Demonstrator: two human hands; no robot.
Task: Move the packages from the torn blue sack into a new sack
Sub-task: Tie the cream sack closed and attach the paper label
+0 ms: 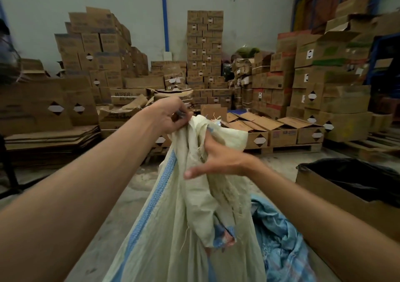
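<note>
Left hand (171,117): up high, fingers curled, pinching the white sack (173,216) by its gathered mouth.
Right hand (213,162): just below, thumb spread; fingers seem tucked into the folds.
White sack: hangs long-axis downward, mouth up.
Blue sack (281,238): crumpled on the floor, lower right.

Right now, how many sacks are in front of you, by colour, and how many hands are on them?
White woven sack: 1, left hand and right hand both grip its bunched top.
Torn blue sack: 1, no hand on it.
Total: 2 sacks, 2 hands.
</note>
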